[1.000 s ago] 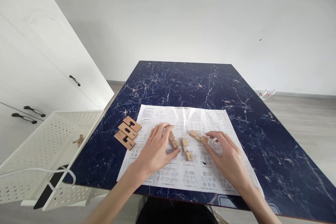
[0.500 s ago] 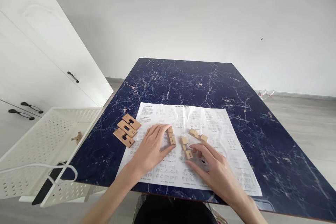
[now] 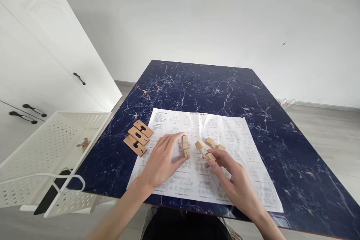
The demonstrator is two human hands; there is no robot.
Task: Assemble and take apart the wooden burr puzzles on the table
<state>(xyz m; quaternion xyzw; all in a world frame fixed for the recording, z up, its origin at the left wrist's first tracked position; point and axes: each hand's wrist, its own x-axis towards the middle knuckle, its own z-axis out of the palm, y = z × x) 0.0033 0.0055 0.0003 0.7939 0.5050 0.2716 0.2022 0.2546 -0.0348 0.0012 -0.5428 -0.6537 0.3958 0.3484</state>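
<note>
Head view, the only one: your two hands are apart over a printed sheet (image 3: 206,198) that lies on the dark marbled table (image 3: 197,86). Your left hand (image 3: 161,162) closes on the left block (image 3: 186,153), finger at its far end and thumb at its near end; how firm the hold is, you cannot tell from here. Your right hand (image 3: 236,180) pinches the near end of the middle block (image 3: 200,144), which lies aslant; whether that end is off the paper, cannot tell. The far block (image 3: 210,142) sits just beyond your right fingers, one end partly behind them. Three numbered plates (image 3: 138,135) with cut-outs lap the sheet's left edge, well apart from your fingertips. Risks, as judged: your right knuckles could nudge the far block, being so near it. The middle block could pivot or slip, since you have it by one end only. The left block could roll or pop out if finger and thumb press unevenly. The sheet looks creased, so a dragging wrist could shift it and carry the blocks along.
</note>
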